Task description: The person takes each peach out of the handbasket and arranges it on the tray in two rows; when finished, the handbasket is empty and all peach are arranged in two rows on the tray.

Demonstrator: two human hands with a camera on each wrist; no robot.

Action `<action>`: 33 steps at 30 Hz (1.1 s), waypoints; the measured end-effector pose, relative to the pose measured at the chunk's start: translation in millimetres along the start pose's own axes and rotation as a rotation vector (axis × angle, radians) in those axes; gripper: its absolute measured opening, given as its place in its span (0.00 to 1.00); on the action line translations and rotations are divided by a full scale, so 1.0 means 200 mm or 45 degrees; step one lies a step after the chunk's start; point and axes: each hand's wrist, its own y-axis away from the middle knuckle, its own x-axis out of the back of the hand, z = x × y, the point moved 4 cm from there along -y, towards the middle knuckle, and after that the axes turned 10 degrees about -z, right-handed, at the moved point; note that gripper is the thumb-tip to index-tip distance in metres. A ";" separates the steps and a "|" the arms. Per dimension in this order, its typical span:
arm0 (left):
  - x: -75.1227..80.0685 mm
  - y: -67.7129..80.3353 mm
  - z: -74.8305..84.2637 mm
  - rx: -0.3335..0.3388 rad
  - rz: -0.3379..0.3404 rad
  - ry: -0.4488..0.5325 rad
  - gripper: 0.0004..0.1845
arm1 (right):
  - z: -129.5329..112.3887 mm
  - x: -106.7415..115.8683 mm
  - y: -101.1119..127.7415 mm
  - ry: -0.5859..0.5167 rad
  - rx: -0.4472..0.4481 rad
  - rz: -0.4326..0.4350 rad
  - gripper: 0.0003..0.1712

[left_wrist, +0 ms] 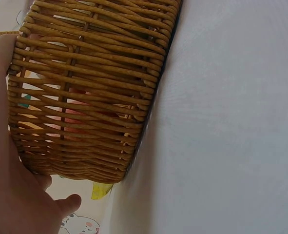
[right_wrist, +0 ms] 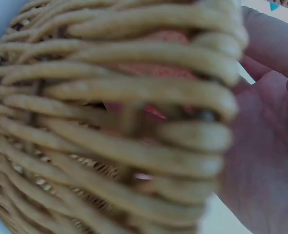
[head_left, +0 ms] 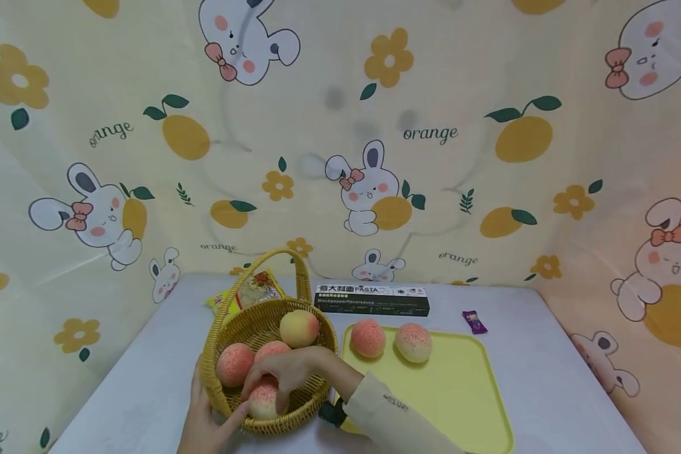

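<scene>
A woven basket [head_left: 292,424] with a tall handle stands on the white table and has several peaches in it. My left hand [head_left: 207,421] grips its near left side, thumb over the rim. My right hand [head_left: 292,371] reaches over the right rim and holds a pink and cream peach [head_left: 263,397] near the front, thumb and fingers on either side. Behind it are a red peach [head_left: 235,364], a partly covered pink one [head_left: 272,349] and a yellowish one [head_left: 299,328]. In the right wrist view, basket weave [right_wrist: 134,87] hides the right fingertips.
Right of the basket lies a yellow tray [head_left: 431,397] with two peaches [head_left: 368,338] at its far edge. A black and white pasta box [head_left: 371,301] stands behind, a yellow packet [head_left: 255,290] behind the basket, and a small purple wrapped piece [head_left: 474,322] at the far right.
</scene>
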 end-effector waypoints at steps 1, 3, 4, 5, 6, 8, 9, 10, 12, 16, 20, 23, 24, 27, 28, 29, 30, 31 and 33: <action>0.00 0.00 0.00 0.005 -0.003 0.001 0.52 | 0.00 0.00 0.00 -0.003 -0.022 -0.009 0.36; -0.01 -0.01 0.00 0.013 -0.008 -0.014 0.52 | -0.01 0.01 0.00 -0.005 -0.068 -0.023 0.35; -0.01 -0.01 0.00 0.008 -0.006 -0.015 0.52 | -0.01 0.02 0.01 -0.013 -0.085 -0.032 0.35; -0.01 -0.01 0.00 0.002 -0.005 -0.021 0.52 | -0.02 0.03 0.01 -0.003 -0.092 -0.037 0.35; -0.01 -0.01 0.00 -0.005 -0.003 -0.027 0.52 | -0.02 0.03 0.01 0.016 -0.093 -0.038 0.35; -0.01 -0.01 0.00 -0.027 0.009 -0.030 0.51 | -0.03 0.05 0.02 0.037 -0.056 -0.032 0.35; -0.01 -0.01 0.00 -0.038 0.014 -0.027 0.51 | -0.04 0.06 0.02 0.032 -0.027 -0.028 0.35; -0.01 -0.01 0.00 -0.041 0.015 -0.025 0.51 | -0.05 0.06 0.03 0.020 0.003 -0.028 0.34; 0.00 -0.01 0.00 -0.045 0.018 -0.011 0.50 | -0.05 0.07 0.05 -0.017 0.047 -0.018 0.34; 0.00 -0.01 0.01 -0.036 0.012 0.023 0.49 | -0.04 0.08 0.08 -0.147 0.053 0.018 0.33; -0.01 -0.01 0.01 -0.029 0.009 0.041 0.49 | -0.03 0.08 0.11 -0.163 0.042 0.067 0.33; -0.01 -0.01 0.00 -0.014 0.003 0.047 0.50 | -0.01 0.07 0.13 -0.126 0.052 0.094 0.34; -0.01 -0.02 0.01 -0.007 0.003 0.046 0.50 | 0.00 0.08 0.15 -0.118 0.055 0.111 0.35; -0.01 -0.01 0.01 -0.002 0.007 0.053 0.50 | 0.02 0.08 0.20 -0.133 0.074 0.164 0.34; -0.01 -0.01 0.01 -0.004 0.009 0.050 0.50 | 0.02 0.08 0.22 -0.140 0.077 0.185 0.34; -0.01 -0.01 0.01 -0.003 0.009 0.046 0.51 | 0.03 0.08 0.24 -0.145 0.085 0.203 0.34; -0.01 -0.01 0.01 -0.006 0.011 0.043 0.51 | 0.04 0.08 0.26 -0.153 0.083 0.222 0.34; -0.01 -0.01 0.01 -0.009 0.012 0.041 0.51 | 0.05 0.07 0.28 -0.167 0.078 0.238 0.34; -0.01 -0.01 0.00 -0.011 0.012 0.037 0.51 | 0.07 0.07 0.30 -0.193 0.055 0.280 0.34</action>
